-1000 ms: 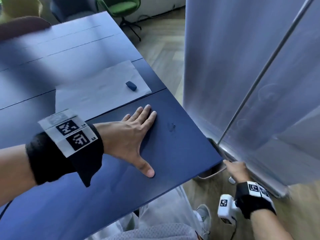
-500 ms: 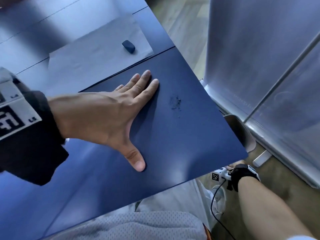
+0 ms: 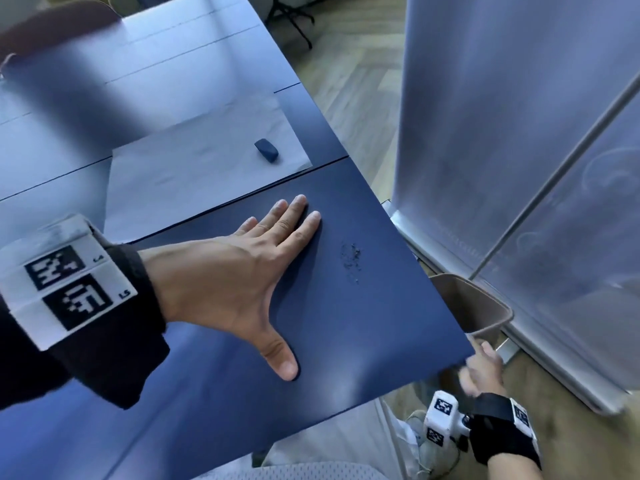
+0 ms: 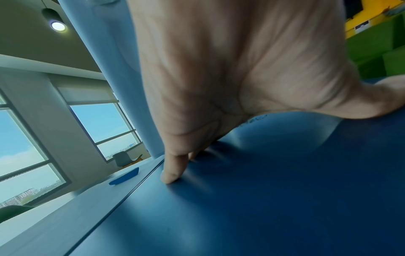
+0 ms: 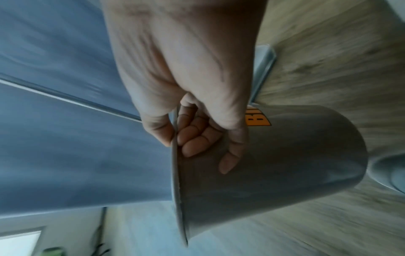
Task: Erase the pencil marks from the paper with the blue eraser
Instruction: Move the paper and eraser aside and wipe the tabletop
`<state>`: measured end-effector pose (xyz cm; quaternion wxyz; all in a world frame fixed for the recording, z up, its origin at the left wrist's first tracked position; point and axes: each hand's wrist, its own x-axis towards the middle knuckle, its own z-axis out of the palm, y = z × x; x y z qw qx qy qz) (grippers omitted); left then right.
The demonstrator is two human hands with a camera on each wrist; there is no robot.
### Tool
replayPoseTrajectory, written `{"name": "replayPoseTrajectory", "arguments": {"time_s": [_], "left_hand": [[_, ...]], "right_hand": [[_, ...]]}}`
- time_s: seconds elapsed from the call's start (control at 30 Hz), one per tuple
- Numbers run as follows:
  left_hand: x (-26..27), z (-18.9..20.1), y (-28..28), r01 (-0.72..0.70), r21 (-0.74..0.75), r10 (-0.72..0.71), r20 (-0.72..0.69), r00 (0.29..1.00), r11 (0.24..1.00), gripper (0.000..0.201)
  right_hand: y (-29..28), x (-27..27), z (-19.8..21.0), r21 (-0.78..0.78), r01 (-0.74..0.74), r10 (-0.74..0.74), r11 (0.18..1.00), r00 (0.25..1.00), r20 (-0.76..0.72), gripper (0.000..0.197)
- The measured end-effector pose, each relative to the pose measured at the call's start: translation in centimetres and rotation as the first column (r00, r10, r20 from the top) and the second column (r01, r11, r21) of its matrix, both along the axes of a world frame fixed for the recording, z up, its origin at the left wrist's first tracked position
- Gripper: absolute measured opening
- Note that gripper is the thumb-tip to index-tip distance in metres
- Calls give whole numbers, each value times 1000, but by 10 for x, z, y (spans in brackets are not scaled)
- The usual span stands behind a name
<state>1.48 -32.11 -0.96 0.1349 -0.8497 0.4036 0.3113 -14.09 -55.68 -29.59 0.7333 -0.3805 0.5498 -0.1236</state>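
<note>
The blue eraser (image 3: 266,151) lies on the white paper (image 3: 194,174), near the paper's right end on the blue table (image 3: 346,341). In the left wrist view the eraser (image 4: 124,176) shows far off beyond my fingers. My left hand (image 3: 242,282) lies flat on the table in front of the paper, fingers straight, holding nothing. A small heap of dark eraser crumbs (image 3: 351,256) sits just right of its fingertips. My right hand (image 3: 481,368) is below the table's right edge and grips the rim of a grey bin (image 3: 471,306), thumb inside and fingers outside (image 5: 197,138).
A grey roll-up banner (image 3: 519,133) with a metal pole stands close to the right of the table, its base on the wooden floor. Chairs stand at the far end. My legs are under the near table edge.
The right hand has lifted the grey bin up to the table's right edge. The left hand stays flat on the table. The head view has swung back up toward the paper.
</note>
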Motion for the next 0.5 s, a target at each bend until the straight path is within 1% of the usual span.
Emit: {"name": "replayPoseTrajectory", "arguments": {"time_s": [0.03,0.07,0.17,0.23,0.3,0.33,0.4,0.5], "left_hand": [[0,0,0,4,4,-4,4,1000,1000,163],[-1,0,0,6,8,-6,8,1000,1000,163],[-1,4,-1,23,34,-24,17,1000,999,160],[-3,8,-1,15,15,-16,19,1000,1000,149],[-6,6,1,-14,-10,14,11,1000,1000,135],[-8,6,2,-21,-25,22,19,1000,999,131],[-11,-4,1,-58,-63,59,28,998,996,131],[-18,-13,-12,-105,-104,108,27,994,989,123]], "right_hand": [[1,-6,8,-9,21,-21,1000,1000,2,24],[0,-13,13,-31,51,-50,998,998,38,25],[5,-34,46,-54,78,-66,995,979,192,25],[13,-52,74,-111,52,-18,992,959,284,30],[22,-67,104,-170,68,-4,983,935,353,36],[29,-72,119,-196,92,-13,976,929,370,39],[43,-81,141,-243,114,-15,963,927,374,38],[64,-92,154,-305,159,-45,939,936,349,46]]}}
